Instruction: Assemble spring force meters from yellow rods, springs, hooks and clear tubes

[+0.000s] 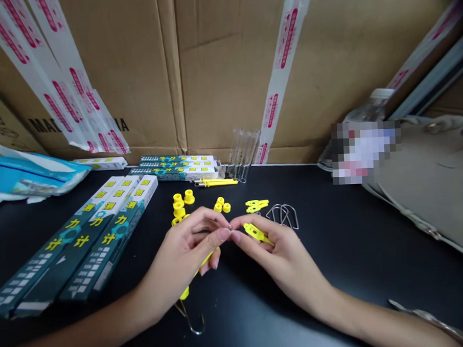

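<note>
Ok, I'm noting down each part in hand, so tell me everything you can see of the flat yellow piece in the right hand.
The yellow piece is bright, flat and slim, and looks like plastic. Its wider end has an opening through it; the body narrows toward the palm, where the hand hides the rest. It lies slantwise inside the curl of the right hand, wide end up and to the picture's left, above the black table. Finer detail is too small to tell.
</note>
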Available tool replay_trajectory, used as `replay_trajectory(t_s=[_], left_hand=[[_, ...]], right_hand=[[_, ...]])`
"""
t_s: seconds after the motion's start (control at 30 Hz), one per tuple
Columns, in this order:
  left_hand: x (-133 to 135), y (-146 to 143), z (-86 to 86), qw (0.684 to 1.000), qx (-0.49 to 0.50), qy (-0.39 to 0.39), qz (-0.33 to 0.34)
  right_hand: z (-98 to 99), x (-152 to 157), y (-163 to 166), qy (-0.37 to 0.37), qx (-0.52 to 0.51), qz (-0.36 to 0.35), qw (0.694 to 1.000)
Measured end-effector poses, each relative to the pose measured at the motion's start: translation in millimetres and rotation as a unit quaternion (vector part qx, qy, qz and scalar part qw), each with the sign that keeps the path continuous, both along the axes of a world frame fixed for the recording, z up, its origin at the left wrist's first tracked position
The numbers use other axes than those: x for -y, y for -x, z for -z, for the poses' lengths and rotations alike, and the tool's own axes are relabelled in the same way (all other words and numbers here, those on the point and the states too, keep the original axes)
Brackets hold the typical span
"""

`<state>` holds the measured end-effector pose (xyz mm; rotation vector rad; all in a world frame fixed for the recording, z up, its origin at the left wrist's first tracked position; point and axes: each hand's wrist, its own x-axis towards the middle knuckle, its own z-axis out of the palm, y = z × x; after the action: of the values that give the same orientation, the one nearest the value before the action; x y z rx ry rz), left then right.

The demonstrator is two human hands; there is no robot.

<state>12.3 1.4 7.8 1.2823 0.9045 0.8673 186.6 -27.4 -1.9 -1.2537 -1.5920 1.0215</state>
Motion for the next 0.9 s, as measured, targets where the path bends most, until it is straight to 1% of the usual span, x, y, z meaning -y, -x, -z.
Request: replay_trajectory(t_s=[0.2, 0.4, 0.57, 0.73, 0.83, 0.9], left_hand=[[-1, -1, 1.9, 1.0, 0.0, 0.025, -0.014], [1, 0, 4.2, 1.0, -0.014, 0.001, -0.02], [4, 1, 3.2, 0.998, -0.04, -0.027, -0.036], [7, 0, 0.3, 0.994, -0.085, -0.058, -0.046], [10, 1, 2.6, 0.991, -0.102, -0.079, -0.046], [12, 2, 5.8, 0.988, -0.102, -0.109, -0.047]], right_hand=[[-2.5, -4, 1, -0.008, -0.038, 0.001, 0.999], [0.1, -1, -1, -0.017, -0.031, 0.009, 0.999], [-3.4, 2, -3, -0.008, -0.022, 0.002, 1.0], [-5.0, 4, -5, 0.038, -0.031, -0.013, 0.999], [-3.4, 2, -7, 0.066, -0.052, -0.026, 0.996], [-2.7, 0, -7, 0.081, -0.067, -0.035, 0.994]])
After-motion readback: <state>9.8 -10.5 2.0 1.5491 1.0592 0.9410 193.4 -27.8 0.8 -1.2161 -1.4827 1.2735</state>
